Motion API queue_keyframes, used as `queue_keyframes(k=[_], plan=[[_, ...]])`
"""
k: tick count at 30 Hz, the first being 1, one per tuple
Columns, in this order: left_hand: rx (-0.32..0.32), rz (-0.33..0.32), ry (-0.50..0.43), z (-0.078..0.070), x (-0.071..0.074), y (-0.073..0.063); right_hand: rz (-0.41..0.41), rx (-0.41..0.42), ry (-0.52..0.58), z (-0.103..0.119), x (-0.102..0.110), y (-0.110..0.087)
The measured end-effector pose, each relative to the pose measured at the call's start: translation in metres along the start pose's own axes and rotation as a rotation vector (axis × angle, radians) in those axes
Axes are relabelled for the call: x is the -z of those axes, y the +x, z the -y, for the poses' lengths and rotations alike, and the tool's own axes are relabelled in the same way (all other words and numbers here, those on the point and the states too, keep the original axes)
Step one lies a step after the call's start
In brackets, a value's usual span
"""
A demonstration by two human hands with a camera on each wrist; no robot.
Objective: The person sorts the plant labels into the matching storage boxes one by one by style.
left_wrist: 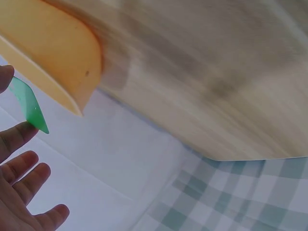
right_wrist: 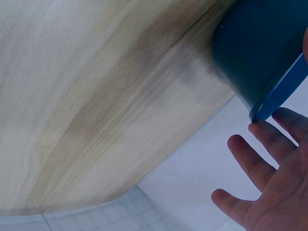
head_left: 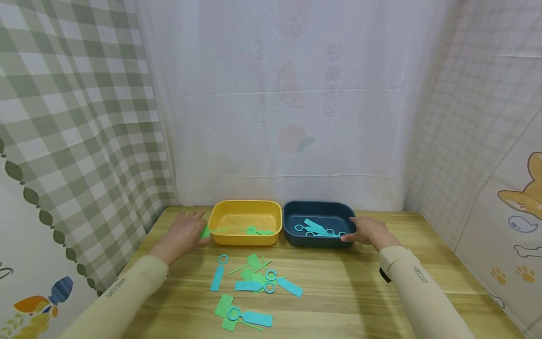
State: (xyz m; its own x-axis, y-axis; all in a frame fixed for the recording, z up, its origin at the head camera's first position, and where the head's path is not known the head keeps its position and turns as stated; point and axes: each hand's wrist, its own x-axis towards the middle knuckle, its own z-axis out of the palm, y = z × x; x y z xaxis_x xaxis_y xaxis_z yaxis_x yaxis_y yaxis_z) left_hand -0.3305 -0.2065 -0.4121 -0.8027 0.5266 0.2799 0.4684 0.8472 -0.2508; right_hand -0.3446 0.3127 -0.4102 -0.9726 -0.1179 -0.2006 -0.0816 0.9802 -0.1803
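Note:
My left hand [head_left: 185,234] is beside the left end of the yellow bin [head_left: 245,240]. Between thumb and forefinger it pinches a green plastic tag [left_wrist: 30,103], whose thin tail reaches over the bin's rim. The other fingers are spread. At the right end of the navy bin [head_left: 317,242], my right hand [head_left: 367,231] has its fingers extended, fingertips right at the rim, and holds nothing. Several blue ring-ended tags [head_left: 315,228] lie inside the navy bin. Green tags [head_left: 254,230] lie in the yellow one.
In front of the bins, several green tags [head_left: 254,260] and blue tags [head_left: 290,286] are scattered on the wooden table [head_left: 330,296], some overlapping. A white cloth [head_left: 237,141] hangs behind the bins. A checkered cloth [head_left: 84,94] hangs at the left, another cloth at the right.

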Motion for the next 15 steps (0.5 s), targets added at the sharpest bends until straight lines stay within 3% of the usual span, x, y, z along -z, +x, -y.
queue_keyframes(k=[8, 15], plan=[[0.016, 0.021, -0.008, -0.01, 0.001, 0.032, 0.009, -0.007, -0.014, 0.0, 0.0, 0.0], [0.069, 0.116, -0.072, -0.018, 0.001, 0.053, 0.008, 0.001, -0.016, 0.002, 0.002, -0.002]])
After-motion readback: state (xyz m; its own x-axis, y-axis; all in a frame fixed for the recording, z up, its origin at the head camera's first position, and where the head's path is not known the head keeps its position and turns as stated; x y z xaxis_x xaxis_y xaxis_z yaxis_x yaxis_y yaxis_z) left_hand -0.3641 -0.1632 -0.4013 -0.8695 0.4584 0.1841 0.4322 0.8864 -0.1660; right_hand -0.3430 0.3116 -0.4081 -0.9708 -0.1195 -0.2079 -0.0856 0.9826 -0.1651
